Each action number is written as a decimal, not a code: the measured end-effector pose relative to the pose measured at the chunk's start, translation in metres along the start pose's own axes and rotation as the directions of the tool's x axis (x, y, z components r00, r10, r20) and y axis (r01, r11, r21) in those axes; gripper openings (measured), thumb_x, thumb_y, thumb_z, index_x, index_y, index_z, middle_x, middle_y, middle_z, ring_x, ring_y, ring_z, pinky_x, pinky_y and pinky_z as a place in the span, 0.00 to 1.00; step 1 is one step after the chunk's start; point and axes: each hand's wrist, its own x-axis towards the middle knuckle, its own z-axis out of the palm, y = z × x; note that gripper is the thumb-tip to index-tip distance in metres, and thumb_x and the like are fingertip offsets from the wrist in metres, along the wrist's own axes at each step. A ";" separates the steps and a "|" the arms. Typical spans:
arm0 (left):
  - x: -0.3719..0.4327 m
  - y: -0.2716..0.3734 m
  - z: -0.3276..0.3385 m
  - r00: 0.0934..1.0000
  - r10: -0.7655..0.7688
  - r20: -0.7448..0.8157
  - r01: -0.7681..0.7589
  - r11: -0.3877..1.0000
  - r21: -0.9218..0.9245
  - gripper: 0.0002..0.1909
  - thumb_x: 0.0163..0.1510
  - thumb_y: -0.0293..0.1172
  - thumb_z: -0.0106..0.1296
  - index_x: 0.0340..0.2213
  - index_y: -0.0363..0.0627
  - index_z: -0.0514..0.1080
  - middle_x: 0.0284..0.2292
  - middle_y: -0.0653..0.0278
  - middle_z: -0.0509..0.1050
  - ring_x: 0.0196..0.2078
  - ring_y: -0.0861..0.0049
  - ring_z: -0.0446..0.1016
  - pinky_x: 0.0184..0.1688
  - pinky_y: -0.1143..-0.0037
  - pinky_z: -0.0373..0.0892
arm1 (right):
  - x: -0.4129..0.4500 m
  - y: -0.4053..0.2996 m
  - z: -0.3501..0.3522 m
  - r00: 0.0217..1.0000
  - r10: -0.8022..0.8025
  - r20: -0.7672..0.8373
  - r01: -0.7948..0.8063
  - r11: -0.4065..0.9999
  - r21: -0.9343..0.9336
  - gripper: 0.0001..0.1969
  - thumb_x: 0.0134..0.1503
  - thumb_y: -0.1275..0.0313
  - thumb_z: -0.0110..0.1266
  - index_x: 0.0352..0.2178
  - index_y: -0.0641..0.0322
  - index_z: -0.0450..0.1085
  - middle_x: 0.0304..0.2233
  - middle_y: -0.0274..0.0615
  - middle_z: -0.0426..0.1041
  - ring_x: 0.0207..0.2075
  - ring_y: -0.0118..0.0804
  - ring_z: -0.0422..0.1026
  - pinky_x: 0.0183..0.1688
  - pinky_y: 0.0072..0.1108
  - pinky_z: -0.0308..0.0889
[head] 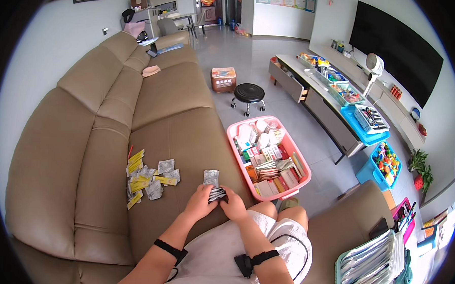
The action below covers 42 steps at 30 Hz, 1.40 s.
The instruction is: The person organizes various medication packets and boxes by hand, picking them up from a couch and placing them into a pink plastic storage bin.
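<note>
My left hand (201, 203) and my right hand (232, 205) hold a small stack of silver sachets (216, 195) between them, at the sofa seat's front edge. Another silver printed sachet (211, 177) shows just beyond the stack; whether it is held or lies on the seat, I cannot tell. To the left, a loose pile of silver sachets (154, 190) and yellow stick packets (136, 161) lies on the brown leather seat. Right of my hands stands a pink plastic bin (231, 142) filled with medicine boxes (271, 153), white bottles (263, 139) and upright packets (267, 170).
The brown sofa (171, 132) runs away to the left. Beyond the bin are a black wheeled stool (249, 92) and a brown box (223, 81). A low table (320, 104) with baskets and a blue toy bin (376, 175) stand right. A basket of papers (340, 268) is at lower right.
</note>
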 end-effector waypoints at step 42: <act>0.152 0.102 0.172 0.911 0.107 0.398 -0.112 0.994 -0.011 0.15 0.42 0.34 0.53 0.31 0.37 0.69 0.31 0.49 0.71 0.35 0.55 0.71 0.38 0.64 0.68 | 0.041 0.112 -0.236 0.409 0.797 -0.444 0.547 0.176 0.818 0.11 0.53 0.74 0.46 0.39 0.64 0.63 0.29 0.34 0.67 0.27 0.25 0.65 0.27 0.14 0.62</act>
